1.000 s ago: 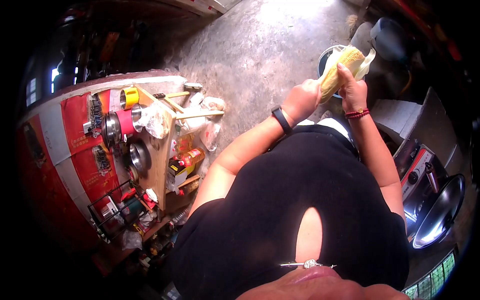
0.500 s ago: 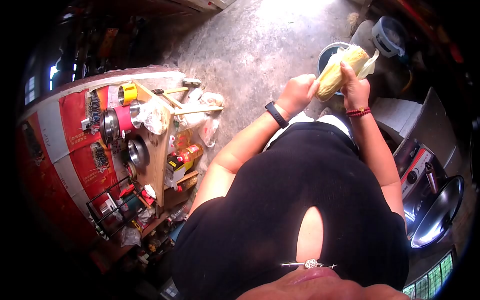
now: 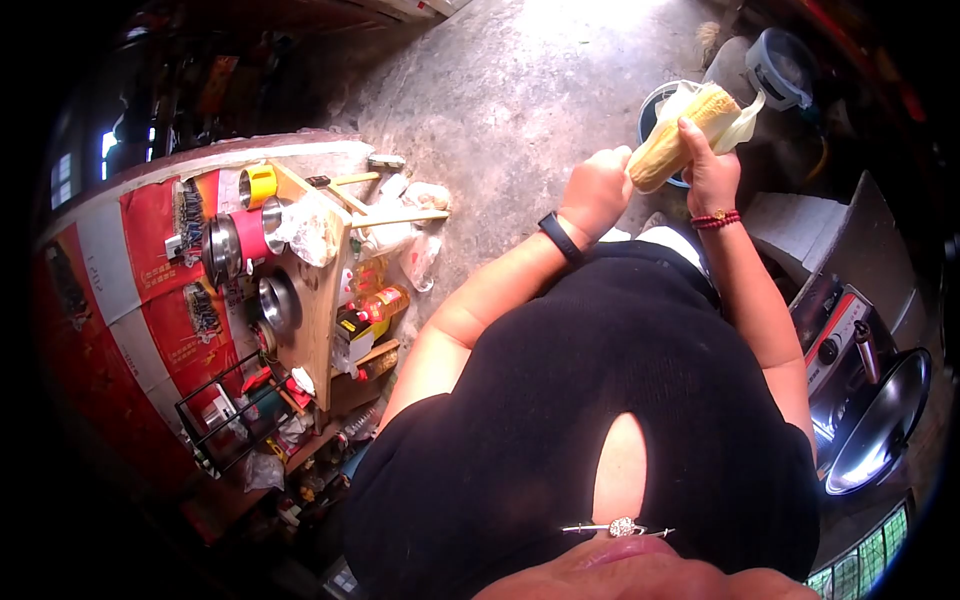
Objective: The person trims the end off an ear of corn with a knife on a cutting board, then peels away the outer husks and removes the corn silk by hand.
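An ear of corn [image 3: 665,150] is held in the air in front of me, tilted, with pale husk leaves [image 3: 740,128] folded out at its upper end. Wrapped around its middle and upper part is my right hand [image 3: 712,178], thumb lying along the near face. My left hand [image 3: 600,187] is closed in a fist at the lower end of the ear; what exactly lies inside the fingers is hidden. A bucket [image 3: 648,112] stands on the floor beyond the corn and is partly covered by it.
To the left, a wooden shelf [image 3: 335,300] carries metal bowls [image 3: 280,303], a yellow mug [image 3: 258,184] and bottles. A light-coloured bucket [image 3: 780,70] stands at the upper right. On the right are a gas stove [image 3: 835,335] and a black wok [image 3: 880,425].
More of the yellow ear shows, as husk on its near side has come away. My left hand has stayed by the lower end, and the right grip is almost unchanged.
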`<state>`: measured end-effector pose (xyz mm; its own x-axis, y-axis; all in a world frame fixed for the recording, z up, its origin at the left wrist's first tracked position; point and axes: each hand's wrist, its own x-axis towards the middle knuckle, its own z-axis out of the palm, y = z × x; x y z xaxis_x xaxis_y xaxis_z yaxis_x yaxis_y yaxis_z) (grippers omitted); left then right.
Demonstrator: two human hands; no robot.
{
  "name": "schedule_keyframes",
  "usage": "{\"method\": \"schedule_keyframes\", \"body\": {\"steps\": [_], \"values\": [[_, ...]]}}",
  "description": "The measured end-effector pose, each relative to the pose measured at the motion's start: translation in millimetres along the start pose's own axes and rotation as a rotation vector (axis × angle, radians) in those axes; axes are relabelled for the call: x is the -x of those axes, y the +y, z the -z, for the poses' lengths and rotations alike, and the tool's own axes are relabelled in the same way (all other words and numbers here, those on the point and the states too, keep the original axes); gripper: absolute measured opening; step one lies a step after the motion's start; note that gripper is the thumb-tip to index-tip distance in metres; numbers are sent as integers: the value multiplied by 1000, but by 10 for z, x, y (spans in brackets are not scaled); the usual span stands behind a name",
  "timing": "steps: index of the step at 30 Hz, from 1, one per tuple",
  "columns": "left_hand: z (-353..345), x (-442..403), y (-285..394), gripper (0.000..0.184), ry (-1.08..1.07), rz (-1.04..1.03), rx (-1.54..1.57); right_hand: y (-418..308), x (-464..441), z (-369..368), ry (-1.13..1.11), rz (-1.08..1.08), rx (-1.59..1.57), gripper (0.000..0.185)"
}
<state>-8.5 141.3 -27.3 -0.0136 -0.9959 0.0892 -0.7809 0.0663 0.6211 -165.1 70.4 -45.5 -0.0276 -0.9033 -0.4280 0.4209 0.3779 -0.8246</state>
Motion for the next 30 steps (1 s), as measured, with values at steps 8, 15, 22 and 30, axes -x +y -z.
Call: {"method": "schedule_keyframes", "body": {"steps": [8,15,22,30], "values": [[-74,90,-32,9,4,-70,-157,79,54,19,23,-12,67,42],[22,40,-144,8,-10,-49,28,68,81,105,-32,-77,65,34],[19,82,-282,10,-192,154,388,43,63,173,-116,-163,62,33],[89,103,-206,13,-464,551,1156,229,-159,333,-264,-469,-221,44]]}}
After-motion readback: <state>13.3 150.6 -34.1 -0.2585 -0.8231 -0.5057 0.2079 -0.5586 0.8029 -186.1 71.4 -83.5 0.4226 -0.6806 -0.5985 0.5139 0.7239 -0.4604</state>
